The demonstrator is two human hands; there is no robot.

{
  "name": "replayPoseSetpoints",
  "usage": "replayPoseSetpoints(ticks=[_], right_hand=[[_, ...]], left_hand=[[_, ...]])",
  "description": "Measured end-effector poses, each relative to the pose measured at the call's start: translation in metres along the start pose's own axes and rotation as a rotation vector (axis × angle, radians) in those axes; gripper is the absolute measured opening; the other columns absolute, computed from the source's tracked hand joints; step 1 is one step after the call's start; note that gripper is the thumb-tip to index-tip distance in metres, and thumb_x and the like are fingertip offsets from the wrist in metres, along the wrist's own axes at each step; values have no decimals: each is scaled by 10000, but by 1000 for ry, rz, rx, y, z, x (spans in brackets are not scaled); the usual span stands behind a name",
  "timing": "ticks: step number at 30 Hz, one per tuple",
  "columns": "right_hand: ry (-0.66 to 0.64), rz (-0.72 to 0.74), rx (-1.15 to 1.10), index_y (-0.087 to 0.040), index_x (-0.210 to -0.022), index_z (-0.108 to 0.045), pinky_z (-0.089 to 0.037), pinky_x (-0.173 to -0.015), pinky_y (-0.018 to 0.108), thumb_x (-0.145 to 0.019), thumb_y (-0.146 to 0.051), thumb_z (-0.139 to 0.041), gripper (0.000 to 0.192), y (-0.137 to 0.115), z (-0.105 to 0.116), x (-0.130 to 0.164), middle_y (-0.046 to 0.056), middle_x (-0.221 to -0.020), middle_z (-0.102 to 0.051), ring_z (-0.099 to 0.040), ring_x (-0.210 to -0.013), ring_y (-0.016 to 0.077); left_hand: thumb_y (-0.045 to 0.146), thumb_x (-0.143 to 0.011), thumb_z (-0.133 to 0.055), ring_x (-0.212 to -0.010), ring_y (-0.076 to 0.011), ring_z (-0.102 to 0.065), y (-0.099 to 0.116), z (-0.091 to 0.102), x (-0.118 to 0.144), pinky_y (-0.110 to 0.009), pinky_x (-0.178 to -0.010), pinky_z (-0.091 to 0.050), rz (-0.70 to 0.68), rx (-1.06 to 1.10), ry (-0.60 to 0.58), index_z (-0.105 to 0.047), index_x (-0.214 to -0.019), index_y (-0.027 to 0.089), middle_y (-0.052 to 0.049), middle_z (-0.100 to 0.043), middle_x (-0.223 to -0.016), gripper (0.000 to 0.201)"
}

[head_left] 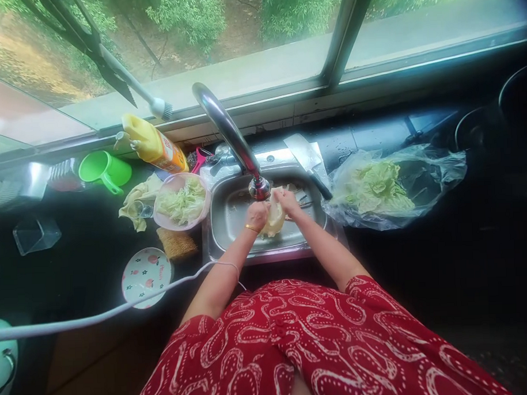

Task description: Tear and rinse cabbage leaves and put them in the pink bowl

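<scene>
Under the tap (230,129), my left hand (258,215) and my right hand (288,202) both grip one pale cabbage leaf (273,220), which hangs over the metal sink (221,233). The left fingers are curled round its near-left edge, and the right fingers pinch its upper right side. Left of the sink, a pink-rimmed bowl (207,214) contains torn cabbage (181,203). To the right, more cabbage (378,188) lies on a clear plastic bag (435,174). Part of the sink floor is hidden by my hands and the tap.
A cleaver (305,153) rests at the sink's back right corner, handle over the rim. Left stand a yellow bottle (155,143), a green mug (104,168), a sponge (177,243) and a patterned plate (146,276). A white cable (120,309) crosses my left forearm.
</scene>
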State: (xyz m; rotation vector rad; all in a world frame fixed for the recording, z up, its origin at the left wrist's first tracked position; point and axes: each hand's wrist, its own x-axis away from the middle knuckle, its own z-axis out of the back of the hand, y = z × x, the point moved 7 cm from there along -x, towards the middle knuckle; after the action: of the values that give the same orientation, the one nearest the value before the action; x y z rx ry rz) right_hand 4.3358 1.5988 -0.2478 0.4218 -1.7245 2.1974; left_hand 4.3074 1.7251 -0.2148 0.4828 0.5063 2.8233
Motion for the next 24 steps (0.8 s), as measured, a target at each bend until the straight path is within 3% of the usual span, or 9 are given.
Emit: replayPoseSetpoints(ticks=[2,5,8,11,14,17,19,21,24], right_hand=[[13,-42,-98,-172,-699,-581,-375,-591,241,-764,-422,-530,264,4,1,-2,-3,-641,-575,-474,-624,135],[-5,-30,-213,-166,-712,-585,-393,-594,229,-730,-442,-592,276,1,-3,-2,-15,-640,-576,-480,-620,120],[11,-77,-332,-167,-768,-578,-411,-592,221,-756,-442,-588,275,2,-9,4,-23,-649,-570,-481,-608,108],[11,-70,-342,-164,-850,-596,-446,-639,232,-799,-406,-561,250,-1,-9,7,-8,-713,-608,-518,-652,115],[-109,161,-141,-163,-974,-644,-471,-765,282,-799,-306,-566,238,-22,1,10,41,-917,-672,-581,-823,161],[-138,470,248,-156,-1122,-648,-428,-894,353,-781,-197,-573,351,-47,16,20,108,-1122,-653,-554,-999,225],[-168,622,531,-139,-1152,-648,-388,-919,392,-795,-181,-584,365,-56,15,29,152,-1145,-639,-516,-1031,262],[-263,697,760,-124,-1043,-686,-369,-888,397,-838,-174,-556,248,-57,6,34,174,-1042,-654,-501,-988,273],[-367,694,843,-128,-828,-689,-364,-830,367,-891,-156,-476,224,-50,-7,34,154,-849,-651,-501,-868,241]], left_hand=[[296,-969,-388,-967,-215,-634,2,-4,1,-304,-872,-450,3,82,-12,-670,-970,159,-129,-699,-973,313],[343,-896,-523,-870,-205,-650,-1,-17,-2,-274,-774,-467,89,312,-125,-675,-1003,179,-80,-712,-927,248],[349,-834,-586,-752,-204,-639,-5,-27,-5,-271,-682,-457,200,531,-207,-690,-885,134,-78,-703,-804,244],[347,-836,-558,-679,-202,-613,-12,-26,-6,-279,-625,-434,284,621,-189,-694,-802,123,-69,-672,-691,264],[321,-839,-539,-737,-214,-621,-18,-9,-7,-288,-663,-433,225,451,-105,-695,-778,151,-75,-681,-721,239],[314,-839,-531,-874,-264,-630,-18,14,-7,-337,-761,-433,104,80,-31,-686,-746,172,-120,-700,-834,230],[307,-841,-527,-930,-293,-627,-13,22,-7,-367,-802,-425,52,-77,-22,-691,-768,168,-151,-700,-883,227],[289,-841,-525,-935,-294,-630,-8,24,-7,-371,-814,-422,29,-100,-44,-703,-823,166,-155,-701,-903,217],[310,-860,-515,-891,-253,-635,-4,17,-11,-330,-799,-432,30,132,-106,-708,-853,174,-116,-706,-892,237]])
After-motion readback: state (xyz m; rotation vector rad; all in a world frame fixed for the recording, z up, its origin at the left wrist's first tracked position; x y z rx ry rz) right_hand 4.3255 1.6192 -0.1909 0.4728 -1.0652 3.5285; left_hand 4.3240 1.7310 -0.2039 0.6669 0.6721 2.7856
